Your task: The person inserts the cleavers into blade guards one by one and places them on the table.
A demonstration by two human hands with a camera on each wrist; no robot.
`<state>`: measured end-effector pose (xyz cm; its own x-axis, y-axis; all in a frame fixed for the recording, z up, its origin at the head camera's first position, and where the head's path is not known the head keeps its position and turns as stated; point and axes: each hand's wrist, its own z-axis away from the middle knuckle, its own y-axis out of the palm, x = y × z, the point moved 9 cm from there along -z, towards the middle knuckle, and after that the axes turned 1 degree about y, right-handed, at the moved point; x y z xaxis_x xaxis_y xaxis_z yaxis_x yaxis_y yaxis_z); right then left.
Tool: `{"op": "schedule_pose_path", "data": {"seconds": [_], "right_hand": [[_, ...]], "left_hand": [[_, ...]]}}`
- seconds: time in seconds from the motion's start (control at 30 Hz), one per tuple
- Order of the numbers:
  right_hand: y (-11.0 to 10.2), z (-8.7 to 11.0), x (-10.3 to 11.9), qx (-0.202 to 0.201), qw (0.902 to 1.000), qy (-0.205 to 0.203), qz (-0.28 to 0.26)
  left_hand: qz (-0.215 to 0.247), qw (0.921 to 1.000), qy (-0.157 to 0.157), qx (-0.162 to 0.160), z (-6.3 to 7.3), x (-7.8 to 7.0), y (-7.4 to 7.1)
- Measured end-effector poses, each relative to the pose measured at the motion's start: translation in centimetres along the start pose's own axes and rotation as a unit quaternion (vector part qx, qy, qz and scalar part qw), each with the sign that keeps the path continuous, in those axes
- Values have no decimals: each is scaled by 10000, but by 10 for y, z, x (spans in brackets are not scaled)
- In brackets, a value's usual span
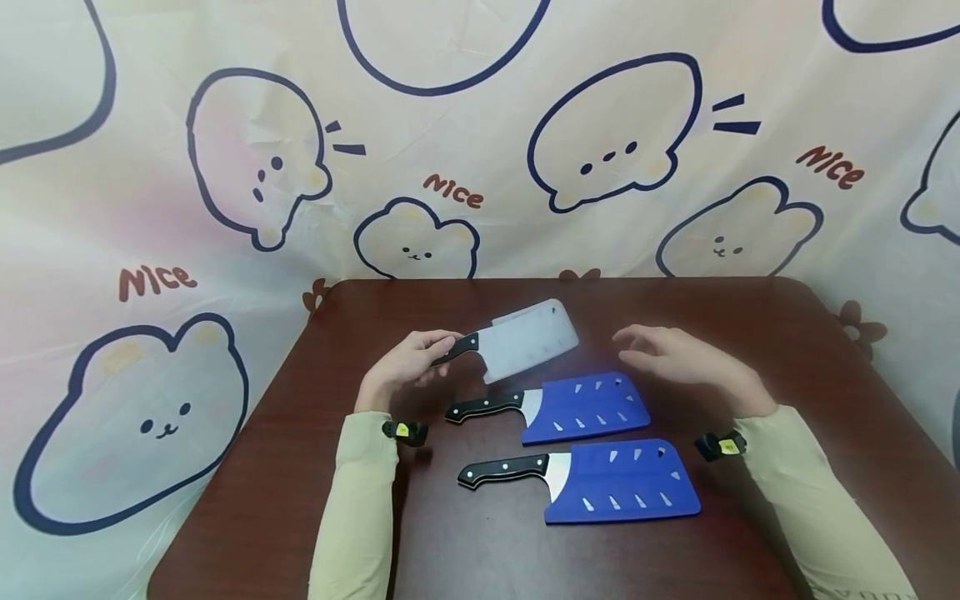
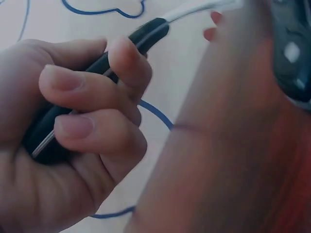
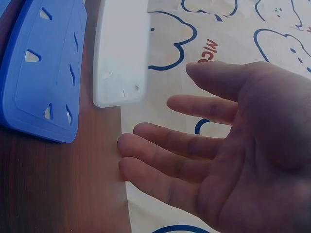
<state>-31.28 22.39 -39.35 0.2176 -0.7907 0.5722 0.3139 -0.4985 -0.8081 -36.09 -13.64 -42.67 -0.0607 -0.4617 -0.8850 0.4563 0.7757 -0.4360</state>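
My left hand (image 1: 408, 362) grips the black riveted handle (image 2: 153, 34) of a cleaver, its fingers curled round it in the left wrist view. A whitish blade cover (image 1: 528, 342) encloses that cleaver's blade, which points to the right, tilted a little upward. Right of the blade tip, apart from it, my right hand (image 1: 667, 354) hovers over the table with nothing in it; the right wrist view shows its loosely bent fingers (image 3: 165, 150). Nearer to me lie two more cleavers in blue slotted covers, one (image 1: 592, 408) behind the other (image 1: 630, 483), handles to the left.
The dark brown wooden table (image 1: 262, 500) has rounded far corners. A pale cloth (image 1: 510, 242) with cartoon bear outlines hangs behind it and along both sides. Each wrist wears a black strap, the left strap (image 1: 405, 432) beside the nearer cleavers' handles.
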Motion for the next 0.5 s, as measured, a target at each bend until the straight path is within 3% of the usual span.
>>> {"op": "schedule_pose_path", "data": {"seconds": [0.13,0.3,0.4,0.5], "right_hand": [[1,0,-6,84,9998,150,-107],[1,2,-20,134,9987,438,-245],[0,3,-26,92,9990,410,-177],[-4,4,-33,-19,9996,257,-91]], "left_hand": [[-673,9975,-81,-205,-5,7,0],[-1598,9856,-337,-426,-5,10,0],[-2021,9771,-373,-557,0,5,-2],[-2275,9710,-175,-713,7,-10,-8]]}}
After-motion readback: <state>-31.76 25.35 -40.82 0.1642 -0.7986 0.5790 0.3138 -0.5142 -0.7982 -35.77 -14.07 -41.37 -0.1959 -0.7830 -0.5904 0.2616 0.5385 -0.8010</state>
